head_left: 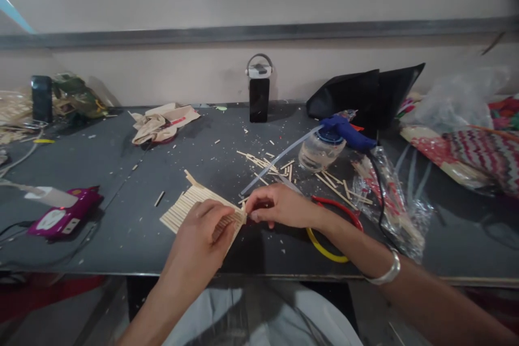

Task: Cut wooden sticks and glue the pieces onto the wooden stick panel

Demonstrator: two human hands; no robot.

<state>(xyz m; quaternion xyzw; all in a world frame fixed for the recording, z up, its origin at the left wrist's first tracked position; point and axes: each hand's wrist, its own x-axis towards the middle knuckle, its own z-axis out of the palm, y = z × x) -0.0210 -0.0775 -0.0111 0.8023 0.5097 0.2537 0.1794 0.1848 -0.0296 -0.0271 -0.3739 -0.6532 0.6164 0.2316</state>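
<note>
A flat panel of glued wooden sticks (190, 203) lies on the dark table (121, 227) just in front of me. My left hand (203, 232) is closed on its near right edge, fingers curled over the sticks. My right hand (279, 206) pinches at the panel's right end, fingertips pressed together on a thin stick I can barely see. Loose sticks (267, 163) are scattered beyond the hands. A blue glue gun (348, 132) with a long clear glue stick rests on a small jar (320, 152) behind my right hand.
Red and yellow pliers handles (336, 230) lie under my right wrist. A plastic bag of sticks (389, 200) lies at the right, crumpled paper (162, 121) at the back left, a black phone (259, 98) against the wall, a magenta device (65, 215) at left.
</note>
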